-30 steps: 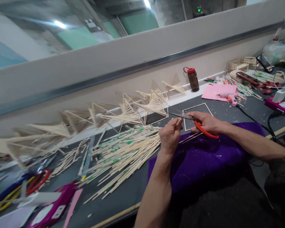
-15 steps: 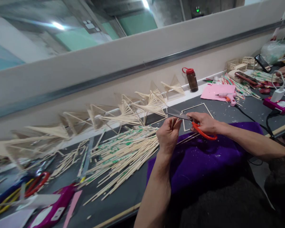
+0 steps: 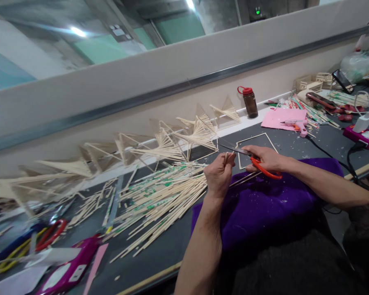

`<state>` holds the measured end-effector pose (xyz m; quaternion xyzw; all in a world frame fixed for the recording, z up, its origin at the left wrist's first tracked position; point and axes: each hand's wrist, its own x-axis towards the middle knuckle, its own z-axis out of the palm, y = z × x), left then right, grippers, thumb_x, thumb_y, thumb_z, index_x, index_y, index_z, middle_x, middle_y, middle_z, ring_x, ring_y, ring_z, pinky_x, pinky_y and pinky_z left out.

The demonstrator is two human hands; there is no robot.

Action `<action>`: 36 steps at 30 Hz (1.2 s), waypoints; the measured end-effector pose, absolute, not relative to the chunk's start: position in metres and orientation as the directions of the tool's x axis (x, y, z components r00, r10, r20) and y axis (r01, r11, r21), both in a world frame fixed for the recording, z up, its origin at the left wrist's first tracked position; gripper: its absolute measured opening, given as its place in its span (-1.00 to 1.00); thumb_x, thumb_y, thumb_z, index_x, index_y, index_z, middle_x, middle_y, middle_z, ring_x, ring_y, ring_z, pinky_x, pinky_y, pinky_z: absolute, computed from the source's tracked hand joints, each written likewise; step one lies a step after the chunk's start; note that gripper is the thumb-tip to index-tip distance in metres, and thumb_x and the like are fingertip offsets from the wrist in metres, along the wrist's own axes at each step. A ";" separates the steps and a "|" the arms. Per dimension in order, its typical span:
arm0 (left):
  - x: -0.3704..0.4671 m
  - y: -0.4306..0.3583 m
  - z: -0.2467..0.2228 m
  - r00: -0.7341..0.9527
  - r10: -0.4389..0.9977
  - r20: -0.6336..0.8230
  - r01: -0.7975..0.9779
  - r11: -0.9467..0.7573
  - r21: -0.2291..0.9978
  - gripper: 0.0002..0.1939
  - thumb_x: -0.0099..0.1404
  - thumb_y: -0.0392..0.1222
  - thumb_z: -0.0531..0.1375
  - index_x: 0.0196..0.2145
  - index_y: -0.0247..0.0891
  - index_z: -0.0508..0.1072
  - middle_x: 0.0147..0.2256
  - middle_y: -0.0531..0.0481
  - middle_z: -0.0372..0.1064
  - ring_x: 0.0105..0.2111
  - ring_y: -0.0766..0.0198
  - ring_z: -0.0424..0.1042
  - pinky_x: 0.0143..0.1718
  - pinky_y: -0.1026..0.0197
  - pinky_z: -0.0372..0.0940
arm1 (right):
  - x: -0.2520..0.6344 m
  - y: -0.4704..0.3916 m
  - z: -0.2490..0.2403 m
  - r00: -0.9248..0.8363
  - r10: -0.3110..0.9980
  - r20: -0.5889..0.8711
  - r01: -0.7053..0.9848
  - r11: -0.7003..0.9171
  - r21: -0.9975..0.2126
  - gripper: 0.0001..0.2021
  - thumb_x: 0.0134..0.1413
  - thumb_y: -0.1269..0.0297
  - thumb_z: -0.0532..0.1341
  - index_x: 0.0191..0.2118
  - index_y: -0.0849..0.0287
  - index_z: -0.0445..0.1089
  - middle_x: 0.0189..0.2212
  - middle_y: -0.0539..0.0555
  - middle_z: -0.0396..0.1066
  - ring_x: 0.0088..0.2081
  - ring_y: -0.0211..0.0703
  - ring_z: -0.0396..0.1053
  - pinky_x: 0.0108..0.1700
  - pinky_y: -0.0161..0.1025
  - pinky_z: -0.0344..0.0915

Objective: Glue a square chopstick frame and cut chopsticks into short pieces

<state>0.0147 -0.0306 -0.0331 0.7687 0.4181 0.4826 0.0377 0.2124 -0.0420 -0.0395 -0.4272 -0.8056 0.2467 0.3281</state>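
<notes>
1. The person's left hand (image 3: 219,174) is right of the middle of the frame. Its fingers are curled up tight and pinch a thin stick (image 3: 226,156), with the tip poking up.
2. The right hand (image 3: 266,159) is just to the right of it. It is wrapped around the red handles of the scissors (image 3: 267,170).
3. The blades point up and left, close above the left hand. It is too small to tell if they touch the stick.
4. Under both wrists, at the lower right, is a purple cloth (image 3: 264,213) with little pale bits on it.
5. A square made of sticks (image 3: 272,143) lies behind the right hand.
6. A big pile of sticks (image 3: 166,200) lies left of the left hand.
7. A pink glue gun (image 3: 300,127) rests on a pink sheet (image 3: 270,117) at the upper right, near a brown bottle (image 3: 250,105) with a red lid.
</notes>
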 end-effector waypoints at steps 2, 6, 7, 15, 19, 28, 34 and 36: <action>0.014 -0.032 -0.032 0.196 0.684 0.703 0.606 -0.648 0.462 -0.79 0.31 -0.09 0.13 -0.38 -0.22 0.47 -0.60 0.10 0.43 -0.59 0.39 0.40 -0.45 0.37 0.23 | 0.213 -0.041 -0.040 -0.417 0.854 0.311 0.537 0.508 -0.674 -0.44 -0.02 0.12 0.26 0.13 0.09 0.22 -0.27 0.02 0.39 -0.32 -0.18 0.31 -0.25 -0.22 0.22; 0.013 -0.032 -0.030 0.231 0.704 0.671 0.618 -0.639 0.457 -0.76 0.32 -0.08 0.11 -0.41 -0.22 0.47 -0.60 0.09 0.43 -0.58 0.39 0.39 -0.44 0.36 0.23 | 0.215 -0.040 -0.042 -0.423 0.849 0.316 0.546 0.517 -0.659 -0.41 -0.02 0.11 0.27 0.15 0.07 0.20 -0.24 0.02 0.38 -0.31 -0.19 0.30 -0.25 -0.23 0.21; 0.013 -0.031 -0.030 0.238 0.708 0.665 0.618 -0.638 0.458 -0.75 0.33 -0.07 0.10 -0.41 -0.22 0.47 -0.60 0.09 0.43 -0.58 0.39 0.39 -0.44 0.36 0.23 | 0.215 -0.040 -0.042 -0.423 0.848 0.320 0.543 0.520 -0.659 -0.42 -0.02 0.12 0.27 0.15 0.06 0.20 -0.24 0.01 0.38 -0.31 -0.19 0.30 -0.25 -0.24 0.20; 0.015 -0.031 -0.032 0.223 0.701 0.678 0.614 -0.641 0.461 -0.72 0.34 -0.02 0.07 -0.40 -0.22 0.45 -0.60 0.09 0.42 -0.58 0.38 0.40 -0.45 0.36 0.22 | 0.211 -0.044 -0.039 -0.394 0.849 0.352 0.511 0.521 -0.683 -0.62 -0.03 0.25 0.22 -0.03 0.10 0.30 -0.38 -0.03 0.33 -0.42 -0.26 0.21 -0.33 -0.27 0.16; 0.016 -0.031 -0.032 0.230 0.701 0.675 0.615 -0.642 0.457 -0.71 0.35 -0.03 0.07 -0.41 -0.23 0.44 -0.59 0.08 0.43 -0.57 0.38 0.41 -0.45 0.36 0.22 | 0.210 -0.044 -0.041 -0.371 0.861 0.347 0.508 0.501 -0.700 -0.63 -0.05 0.33 0.18 -0.04 0.11 0.29 -0.45 -0.07 0.28 -0.45 -0.28 0.18 -0.35 -0.30 0.12; 0.018 -0.033 -0.031 0.227 0.716 0.660 0.625 -0.627 0.465 -0.74 0.34 -0.07 0.08 -0.43 -0.22 0.42 -0.59 0.08 0.43 -0.58 0.38 0.39 -0.45 0.37 0.22 | 0.212 -0.042 -0.042 -0.385 0.837 0.390 0.518 0.545 -0.659 -0.62 -0.07 0.37 0.14 -0.04 0.15 0.30 -0.46 -0.07 0.26 -0.45 -0.28 0.17 -0.36 -0.30 0.11; 0.017 -0.034 -0.031 0.215 0.721 0.659 0.632 -0.617 0.469 -0.81 0.31 -0.13 0.11 -0.39 -0.24 0.43 -0.59 0.12 0.41 -0.59 0.41 0.38 -0.44 0.39 0.21 | 0.210 -0.043 -0.043 -0.367 0.834 0.411 0.519 0.551 -0.654 -0.63 -0.07 0.34 0.16 -0.05 0.15 0.28 -0.42 -0.06 0.28 -0.43 -0.28 0.18 -0.32 -0.31 0.12; 0.017 -0.034 -0.031 0.218 0.722 0.657 0.634 -0.617 0.467 -0.80 0.32 -0.11 0.10 -0.38 -0.24 0.43 -0.60 0.12 0.41 -0.58 0.40 0.39 -0.44 0.38 0.20 | 0.209 -0.043 -0.045 -0.367 0.839 0.402 0.510 0.543 -0.667 -0.63 -0.07 0.34 0.17 -0.05 0.15 0.28 -0.44 -0.07 0.26 -0.45 -0.29 0.16 -0.34 -0.32 0.12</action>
